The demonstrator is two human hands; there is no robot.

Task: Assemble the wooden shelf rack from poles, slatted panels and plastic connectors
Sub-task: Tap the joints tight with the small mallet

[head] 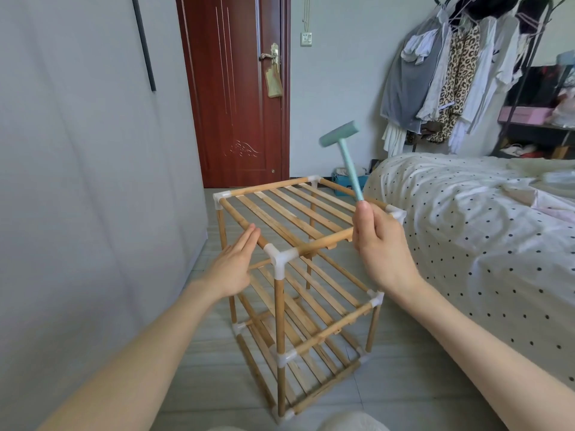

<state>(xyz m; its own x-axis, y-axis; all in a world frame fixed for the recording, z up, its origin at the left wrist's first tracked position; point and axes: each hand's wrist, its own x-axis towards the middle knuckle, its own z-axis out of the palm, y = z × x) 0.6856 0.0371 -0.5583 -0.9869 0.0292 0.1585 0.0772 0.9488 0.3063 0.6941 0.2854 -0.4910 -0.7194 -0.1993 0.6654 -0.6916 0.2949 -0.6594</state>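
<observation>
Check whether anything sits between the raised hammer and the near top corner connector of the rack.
Nothing visible does. The hammer is held up by the right hand, with open air down to the white corner connector. The left hand rests flat against the pole beside it, clear of the joint.

I count one wooden rack (295,275), three slatted panels in it stacked top (292,213), middle (314,290) and bottom (311,365), one green plastic hammer (342,144) above the rack, two hands, left (233,269) and right (378,244), one door (236,88) behind it
</observation>
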